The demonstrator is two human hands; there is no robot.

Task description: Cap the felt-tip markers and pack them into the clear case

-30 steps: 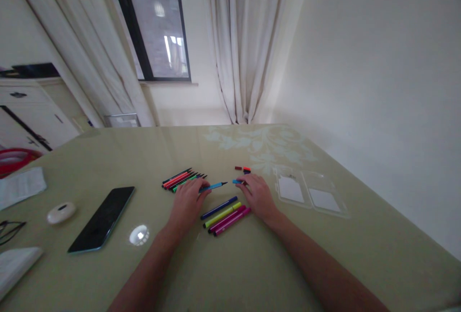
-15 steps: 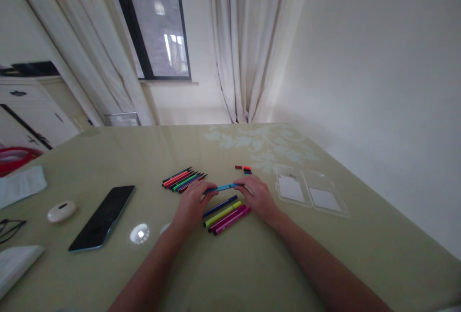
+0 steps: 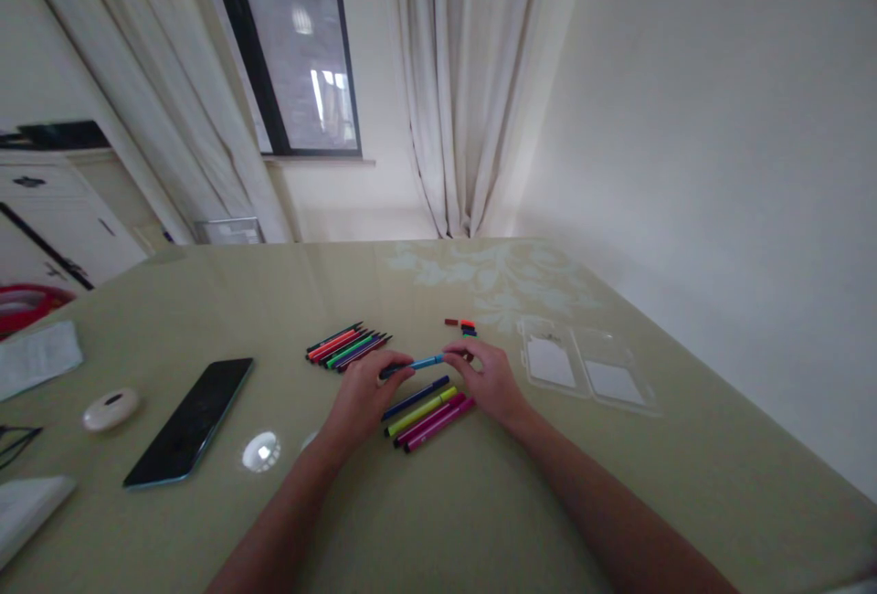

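A blue marker (image 3: 426, 363) is stretched between my two hands above the table. My left hand (image 3: 366, 390) pinches its dark left end, and my right hand (image 3: 485, 378) has its fingers closed at the right end. Just below lie several capped markers side by side: a dark blue one (image 3: 416, 397), a yellow-green one (image 3: 420, 412) and magenta ones (image 3: 438, 425). Several uncapped markers (image 3: 344, 344) form a row beyond my left hand. Small loose caps (image 3: 468, 327) rest behind my right hand.
An open clear plastic case (image 3: 582, 365) with white cards lies at the right. On the left are a phone (image 3: 188, 423), a white round case (image 3: 110, 409), a folded cloth (image 3: 39, 358), black cable and a white object. A wall borders the table's right side.
Both hands still hold the blue marker. More of its dark left end now shows at my left fingertips, and the whole view has shifted slightly.
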